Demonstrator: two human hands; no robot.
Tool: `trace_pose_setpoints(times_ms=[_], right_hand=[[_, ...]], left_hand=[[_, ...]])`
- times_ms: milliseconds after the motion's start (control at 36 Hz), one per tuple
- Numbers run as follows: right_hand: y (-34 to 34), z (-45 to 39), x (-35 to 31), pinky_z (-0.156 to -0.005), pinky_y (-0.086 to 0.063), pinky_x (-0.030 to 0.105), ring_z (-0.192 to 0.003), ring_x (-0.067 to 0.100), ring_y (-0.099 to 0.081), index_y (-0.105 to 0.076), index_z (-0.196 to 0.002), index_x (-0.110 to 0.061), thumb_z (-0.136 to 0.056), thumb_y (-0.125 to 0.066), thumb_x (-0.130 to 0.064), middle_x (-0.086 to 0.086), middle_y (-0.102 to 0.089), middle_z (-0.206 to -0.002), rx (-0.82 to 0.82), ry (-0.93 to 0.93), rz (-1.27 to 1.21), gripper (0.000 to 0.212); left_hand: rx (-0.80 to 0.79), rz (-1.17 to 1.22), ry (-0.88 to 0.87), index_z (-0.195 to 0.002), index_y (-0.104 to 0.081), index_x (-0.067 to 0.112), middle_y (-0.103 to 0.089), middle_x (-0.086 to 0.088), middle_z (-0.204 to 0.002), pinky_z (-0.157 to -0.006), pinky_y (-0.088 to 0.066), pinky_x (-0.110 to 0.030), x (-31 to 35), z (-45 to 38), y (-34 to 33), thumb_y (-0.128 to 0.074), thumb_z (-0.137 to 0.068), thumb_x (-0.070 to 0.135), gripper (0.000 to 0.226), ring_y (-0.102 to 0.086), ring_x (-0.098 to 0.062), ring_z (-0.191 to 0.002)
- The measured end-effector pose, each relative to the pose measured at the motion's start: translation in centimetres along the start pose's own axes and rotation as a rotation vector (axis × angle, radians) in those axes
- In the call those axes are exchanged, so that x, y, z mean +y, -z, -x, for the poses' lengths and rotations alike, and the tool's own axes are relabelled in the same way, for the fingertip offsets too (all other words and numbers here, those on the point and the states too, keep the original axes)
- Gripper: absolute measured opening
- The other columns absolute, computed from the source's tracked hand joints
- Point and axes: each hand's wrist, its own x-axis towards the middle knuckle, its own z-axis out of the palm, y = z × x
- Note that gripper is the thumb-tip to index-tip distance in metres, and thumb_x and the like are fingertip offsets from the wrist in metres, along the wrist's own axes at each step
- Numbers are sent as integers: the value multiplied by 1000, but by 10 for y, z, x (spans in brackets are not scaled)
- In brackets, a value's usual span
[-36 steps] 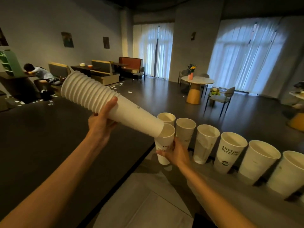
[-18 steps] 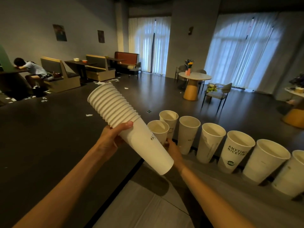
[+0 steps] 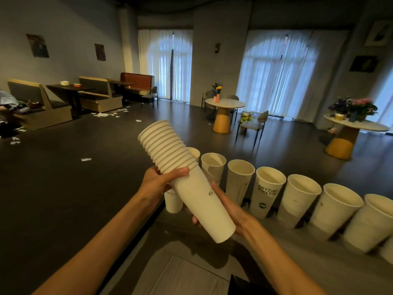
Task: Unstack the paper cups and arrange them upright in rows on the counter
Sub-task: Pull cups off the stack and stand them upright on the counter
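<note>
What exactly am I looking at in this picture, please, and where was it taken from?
There is no machine here: the picture comes from a wide-angle camera worn on a person's head, looking forward and down at their own two bare arms. The left hand grips a nested stack of paper cups near its ridged rims, held tilted, base toward the camera. The right hand curls around the lower part of the outermost cup, as if to pull it off. On the grey counter stands a row of single cups, open ends up, running off to the right; one cup stands partly hidden behind the stack. Beyond is a dim café room with tables and curtained windows.
</note>
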Motion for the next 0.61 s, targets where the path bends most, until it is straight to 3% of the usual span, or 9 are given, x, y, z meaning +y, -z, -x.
trace_pose_setpoints(times_ms=[111,167,250,333,472,556,611], right_hand=[[6,10,4,-91,-56,44,-105,28,-68,-53,-131,-16,-56,-82,-69,12,-70,-116,153,23,217,96],[7,11,6,-104,-49,49,-115,24,-64,-60,-120,-26,-43,-91,-58,4,-70,-119,278,69,361,90],[10,8,8,-103,-47,38,-120,13,-56,-53,-115,-43,-52,-95,-36,-14,-62,-121,436,124,648,76],[14,7,15,-101,-47,37,-117,9,-54,-49,-122,-37,-55,-96,-30,-20,-58,-117,550,157,735,82],[22,-5,31,-97,-48,35,-115,8,-51,-43,-126,-34,-59,-95,-26,-15,-54,-120,676,222,653,86],[23,-14,35,-101,-48,46,-117,12,-53,-45,-131,-32,-61,-93,-26,-12,-56,-123,697,247,620,85],[23,-22,35,-102,-47,49,-116,10,-52,-46,-127,-33,-64,-92,-22,-16,-57,-120,702,274,583,79]], left_hand=[[12,-149,-90,-120,-66,17,-76,-2,-112,-92,-58,-39,2,2,-11,-95,-35,44,94,-72,-16,-106],[21,-225,-154,-118,-69,16,-77,1,-107,-81,-61,-27,4,3,-15,-101,-35,39,92,-73,-7,-98],[60,-295,-262,-119,-69,13,-76,4,-107,-71,-57,-13,9,5,-19,-97,-43,30,83,-72,0,-96],[120,-281,-342,-115,-68,16,-75,6,-106,-70,-55,-10,17,4,-20,-95,-46,30,76,-71,4,-94],[288,-79,-373,-119,-67,13,-74,2,-110,-82,-59,-23,31,-2,-17,-95,-40,42,88,-72,-9,-100],[338,47,-342,-120,-63,16,-73,-2,-114,-93,-59,-41,37,-5,-10,-99,-38,43,94,-71,-16,-105],[313,100,-307,-122,-59,19,-70,-5,-119,-96,-57,-46,40,-4,-7,-97,-39,42,94,-69,-20,-110]])
